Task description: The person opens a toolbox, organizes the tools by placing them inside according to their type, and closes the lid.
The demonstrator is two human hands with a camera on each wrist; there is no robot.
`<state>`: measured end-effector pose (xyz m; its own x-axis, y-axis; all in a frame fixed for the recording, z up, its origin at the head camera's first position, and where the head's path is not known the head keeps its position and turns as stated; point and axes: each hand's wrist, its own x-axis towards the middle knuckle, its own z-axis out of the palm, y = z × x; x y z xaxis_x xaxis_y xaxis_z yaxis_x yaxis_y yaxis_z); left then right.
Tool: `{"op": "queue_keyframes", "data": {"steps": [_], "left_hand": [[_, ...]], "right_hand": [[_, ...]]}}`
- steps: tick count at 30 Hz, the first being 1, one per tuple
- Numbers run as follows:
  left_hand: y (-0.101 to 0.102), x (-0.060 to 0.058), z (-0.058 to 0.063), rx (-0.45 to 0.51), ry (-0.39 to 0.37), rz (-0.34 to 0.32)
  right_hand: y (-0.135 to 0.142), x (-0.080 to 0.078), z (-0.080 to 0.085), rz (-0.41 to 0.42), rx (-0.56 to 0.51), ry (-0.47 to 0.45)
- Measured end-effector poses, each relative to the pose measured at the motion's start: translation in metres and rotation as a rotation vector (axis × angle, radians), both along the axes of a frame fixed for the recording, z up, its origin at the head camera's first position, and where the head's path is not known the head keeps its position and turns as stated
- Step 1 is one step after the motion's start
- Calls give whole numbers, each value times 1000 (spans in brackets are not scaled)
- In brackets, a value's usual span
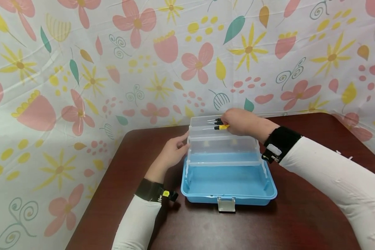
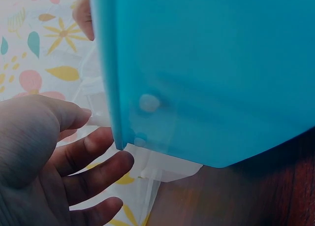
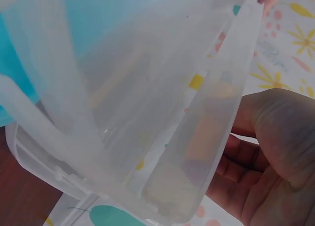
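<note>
A blue toolbox (image 1: 228, 200) stands unfolded on the table, with its translucent stepped trays (image 1: 225, 144) raised at the back. In the head view, my right hand (image 1: 242, 121) is over the top tray. Its fingers grip small screwdrivers, one with a yellow-and-black handle (image 1: 222, 127) and others with black handles (image 1: 218, 121); their thin shafts point left. The right wrist view shows the right fingers (image 3: 236, 172) curled behind the tray wall. My left hand (image 1: 174, 151) is at the trays' left side. Its thumb and index finger pinch the translucent edge (image 2: 100, 118), while the other fingers hang loosely bent.
The toolbox sits on a dark reddish-brown table (image 1: 237, 229), its white front latch (image 1: 226, 205) hanging down. A flower-printed cloth (image 1: 162, 69) hangs right behind the table and along its left side.
</note>
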<state>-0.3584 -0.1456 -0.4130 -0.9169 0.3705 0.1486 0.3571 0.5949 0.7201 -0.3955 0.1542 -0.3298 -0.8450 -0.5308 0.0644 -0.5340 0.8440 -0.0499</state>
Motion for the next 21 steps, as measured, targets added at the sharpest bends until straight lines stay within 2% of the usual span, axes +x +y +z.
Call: {"op": "queue_keyframes", "data": {"steps": [13,21], "left_hand": [[1,0,0,-6,13,-6],[0,2,0,-3,9,0]], "right_hand": [[5,-2,-6,54,-9,53],[4,3,-3,34,5,89]]}}
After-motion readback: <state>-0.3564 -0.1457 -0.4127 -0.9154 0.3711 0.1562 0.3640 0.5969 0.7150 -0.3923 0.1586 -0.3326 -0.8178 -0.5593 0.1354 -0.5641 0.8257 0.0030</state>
